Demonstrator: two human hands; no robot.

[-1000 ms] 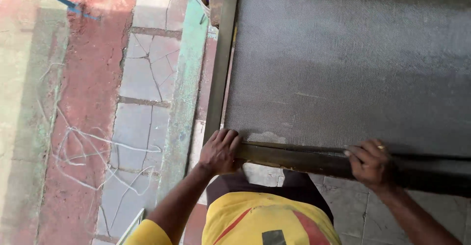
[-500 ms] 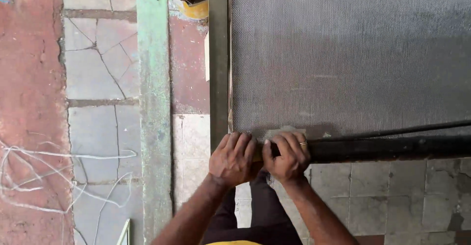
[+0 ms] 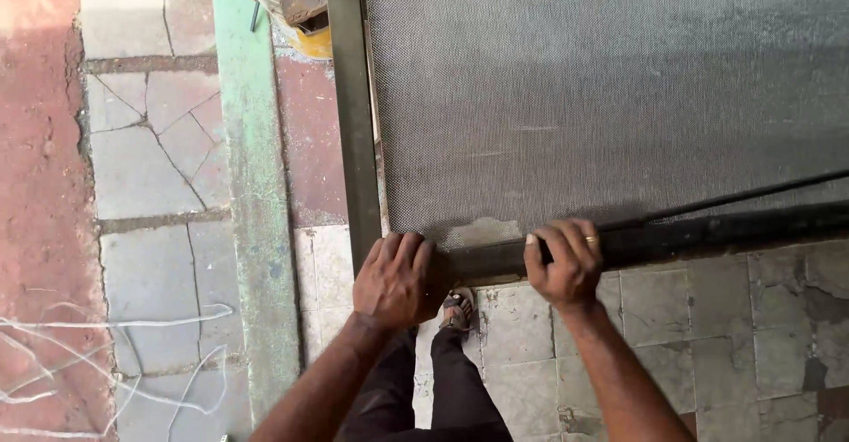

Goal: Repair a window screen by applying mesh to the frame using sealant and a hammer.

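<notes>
1. Legs and sandalled foot [image 3: 457, 307]: dark trousers, nearest the camera, below and between the two hands; the foot stands just under the frame's lower rail.
2. Left hand [image 3: 395, 280]: fingers curled shut over the near corner of the metal frame [image 3: 352, 141], where the upright side bar meets the lower rail [image 3: 707, 234]. Knuckles up, fingertips over the rail's far edge.
3. Right hand [image 3: 567, 263]: fingers closed round the same rail, a little along it from the left hand; a ring shows on one finger. Thumb hidden under the rail.
4. Lower rail: dark bar running from the left fingers, through the right fingers, and out to the picture's edge beyond them.
5. Mesh panel [image 3: 601, 88]: grey fine wire mesh, filling the frame beyond both sets of fingertips. A pale patch [image 3: 482, 230] lies at its edge between the hands.
6. Tiled floor [image 3: 150, 141]: cracked grey and red slabs and a green strip, outward of the left hand; loose white cord [image 3: 106, 362] lies well apart on that side.
7. Yellow bucket [image 3: 296, 13]: far past the left fingertips, beside the upright bar, holding a rusty piece.
8. Step in hand, by judgement: gripping and steadying the frame's corner. A next move likely calls for both grips held firm and level.
</notes>
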